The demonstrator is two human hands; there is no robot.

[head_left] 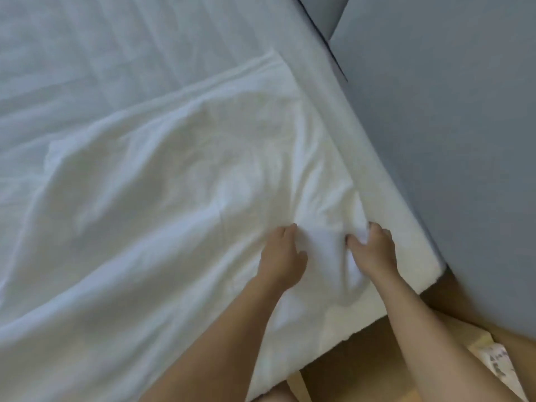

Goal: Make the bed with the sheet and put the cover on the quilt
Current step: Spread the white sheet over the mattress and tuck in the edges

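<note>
Leans over the near right corner of the bed (391,198), both bare forearms reaching in from the near edge.

Finds only one thing that might carry writing: dark marks on a pale patterned cloth (493,364) at the near right, too blurred to read.

Grips the white cover (174,184) with the left hand (280,256), knuckles up, fingers (287,230) curled down into the cloth, thumb lying out to the right. Grips the same cover with the right hand (374,250), just beside the left, fingers (381,232) curled tight round a bunched fold, thumb pointing left against it. Keeps a raised ridge of cloth between the two hands, running back toward the near edge between the wrists.

Shows the cover crumpled and full of soft folds across the near and middle part of the bed, its far edge slanting from the left up to the right, its right edge lying along the mattress side. Cannot tell whether the quilt is inside it.

Shows the sheet (116,47) lying flat on the far part of the bed, marked by straight fold creases, partly under the cover.

Meets a plain grey panel (449,111) along the right side of the bed, with a brown wooden floor (348,361) below the near corner.
</note>
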